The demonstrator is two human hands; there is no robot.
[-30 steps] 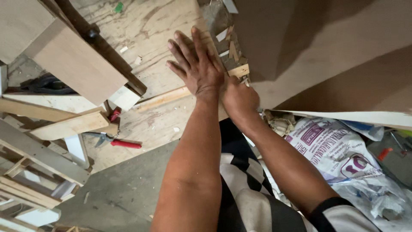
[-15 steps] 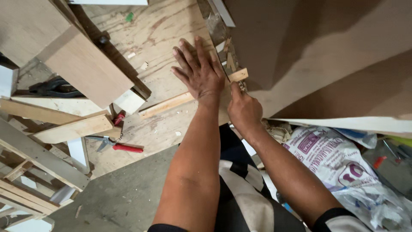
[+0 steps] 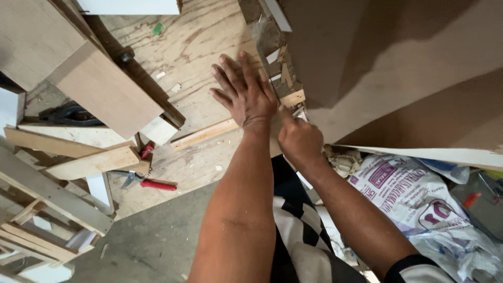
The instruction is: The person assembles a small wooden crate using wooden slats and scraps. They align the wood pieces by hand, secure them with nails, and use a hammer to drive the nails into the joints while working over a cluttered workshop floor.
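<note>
My left hand [image 3: 246,97] lies flat, fingers spread, on the plywood floor [image 3: 204,42]. Its palm rests over a thin wooden strip [image 3: 204,134] that runs diagonally under it. The strip's far end [image 3: 293,98] shows beside the edge of a large brown panel [image 3: 398,63]. My right hand [image 3: 299,139] is curled into a loose fist just right of my left wrist, with its knuckles near that strip end. Nothing shows inside the fist. A gap with wood scraps [image 3: 277,57] runs along the panel's edge above both hands.
Red-handled pliers [image 3: 152,183] lie on the plywood at lower left. Boards and a wooden frame [image 3: 89,78] crowd the left side. A printed white sack [image 3: 414,194] and plastic sheeting sit at right. Grey concrete [image 3: 152,246] is below, and a black-and-white checked garment [image 3: 298,230] is between my arms.
My right hand has drawn down and to the right, out from behind my left wrist. My left hand stays flat on the strip with its fingers spread.
</note>
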